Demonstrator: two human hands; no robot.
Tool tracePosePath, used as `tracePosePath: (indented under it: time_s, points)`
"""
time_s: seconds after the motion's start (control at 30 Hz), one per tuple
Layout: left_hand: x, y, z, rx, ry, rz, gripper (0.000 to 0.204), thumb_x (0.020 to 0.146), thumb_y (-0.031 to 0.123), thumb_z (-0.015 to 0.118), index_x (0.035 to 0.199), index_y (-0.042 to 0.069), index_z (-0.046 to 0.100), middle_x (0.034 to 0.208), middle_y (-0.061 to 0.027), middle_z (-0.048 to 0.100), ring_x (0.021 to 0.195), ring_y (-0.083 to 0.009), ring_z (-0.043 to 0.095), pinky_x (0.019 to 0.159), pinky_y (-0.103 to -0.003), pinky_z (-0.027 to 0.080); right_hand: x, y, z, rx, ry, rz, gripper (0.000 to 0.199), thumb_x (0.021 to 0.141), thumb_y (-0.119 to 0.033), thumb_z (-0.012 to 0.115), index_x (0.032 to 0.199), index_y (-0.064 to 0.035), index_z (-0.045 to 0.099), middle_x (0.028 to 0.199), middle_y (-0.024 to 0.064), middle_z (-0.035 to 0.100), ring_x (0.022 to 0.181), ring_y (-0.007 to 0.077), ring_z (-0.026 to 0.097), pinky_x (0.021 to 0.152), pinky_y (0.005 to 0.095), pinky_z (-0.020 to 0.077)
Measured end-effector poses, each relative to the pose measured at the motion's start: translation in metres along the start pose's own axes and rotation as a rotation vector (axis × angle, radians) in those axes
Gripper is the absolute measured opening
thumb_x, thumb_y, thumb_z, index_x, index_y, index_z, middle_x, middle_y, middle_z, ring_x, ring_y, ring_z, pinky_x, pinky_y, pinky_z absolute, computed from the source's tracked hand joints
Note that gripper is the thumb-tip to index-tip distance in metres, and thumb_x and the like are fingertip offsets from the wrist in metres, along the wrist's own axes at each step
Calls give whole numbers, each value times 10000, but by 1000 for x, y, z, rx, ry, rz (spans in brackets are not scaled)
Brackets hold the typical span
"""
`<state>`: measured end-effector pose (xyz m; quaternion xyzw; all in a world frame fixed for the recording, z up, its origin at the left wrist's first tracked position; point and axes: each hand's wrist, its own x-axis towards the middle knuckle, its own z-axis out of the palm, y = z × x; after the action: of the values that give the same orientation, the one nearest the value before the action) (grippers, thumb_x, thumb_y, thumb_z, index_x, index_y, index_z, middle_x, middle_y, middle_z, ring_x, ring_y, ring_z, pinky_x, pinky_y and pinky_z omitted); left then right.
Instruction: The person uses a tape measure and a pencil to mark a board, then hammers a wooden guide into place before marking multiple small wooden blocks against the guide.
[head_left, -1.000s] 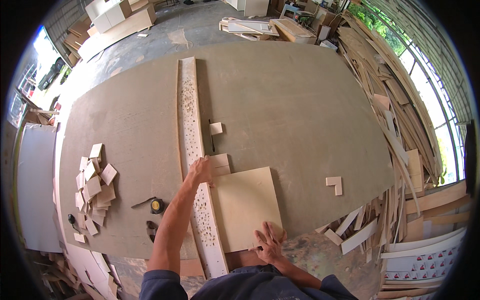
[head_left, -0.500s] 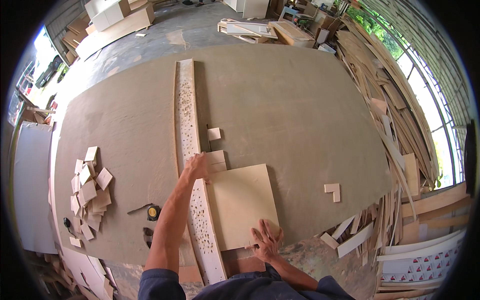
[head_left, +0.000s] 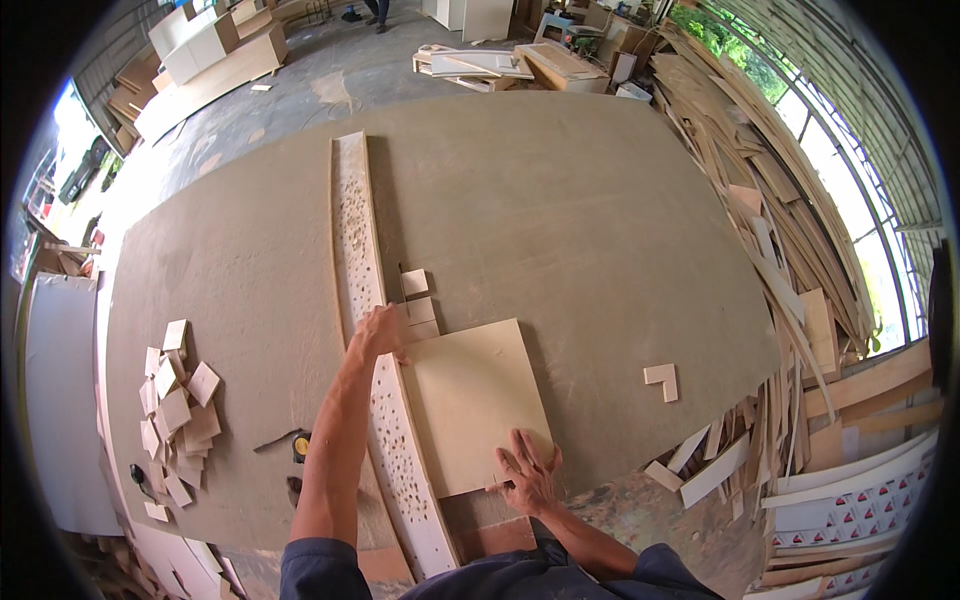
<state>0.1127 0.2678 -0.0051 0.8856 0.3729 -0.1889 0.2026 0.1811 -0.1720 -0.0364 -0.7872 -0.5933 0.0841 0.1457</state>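
Note:
A square pale wooden board point(head_left: 472, 410) lies against the right edge of a long white strip point(head_left: 355, 215) speckled with holes or dark spots. My right hand point(head_left: 528, 472) rests on the board's near right corner, fingers spread over its face and thumb at the near edge. My left hand point(head_left: 377, 330) bends over the strip's right edge, its curled fingers beside small wooden pieces point(head_left: 420, 311) at the board's far edge; what they grip is hidden. Just beyond, a loose small wooden piece point(head_left: 415, 281) lies next to a thin dark line.
The large brown tabletop point(head_left: 570, 210) carries a pile of small wooden squares point(head_left: 175, 408) at left, a tape measure point(head_left: 300, 446) by my left forearm and an L-shaped wooden piece point(head_left: 663, 380) at right. Long wood offcuts point(head_left: 790, 200) are stacked along the right side.
The board and small pieces have slid away from me along the strip, narrowing the gap to the loose piece. The whole view has shifted slightly. Someone's legs show at the far top.

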Motion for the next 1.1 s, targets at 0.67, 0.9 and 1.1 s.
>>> tracePosePath:
  time_s: [0.67, 0.9, 1.1]
  points:
    - [13, -11, -4, 3, 55, 33, 858, 402, 404, 996, 1084, -22, 696, 1040, -190, 726, 1030, -358, 687, 896, -428, 561, 14, 0, -4, 52, 12, 17, 728, 744, -548, 778, 1351, -174, 635, 1626, 153, 315, 1518, 296, 253, 1020, 796, 148]
    - [20, -31, 14, 52, -28, 34, 607, 443, 399, 980, 943, 115, 785, 935, -106, 756, 923, -310, 722, 814, -419, 584, 5, -5, -2, 71, 44, -12, 714, 741, -555, 774, 1337, -181, 651, 1618, 140, 335, 1517, 287, 256, 1047, 778, 143]
    - [-24, 3, 29, 90, -52, 64, 771, 445, 373, 994, 1091, 54, 723, 1077, -155, 735, 1043, -335, 697, 880, -429, 577, -42, -10, -6, 79, 15, 23, 719, 725, -546, 796, 1333, -187, 657, 1600, 138, 369, 1512, 293, 269, 1061, 768, 134]
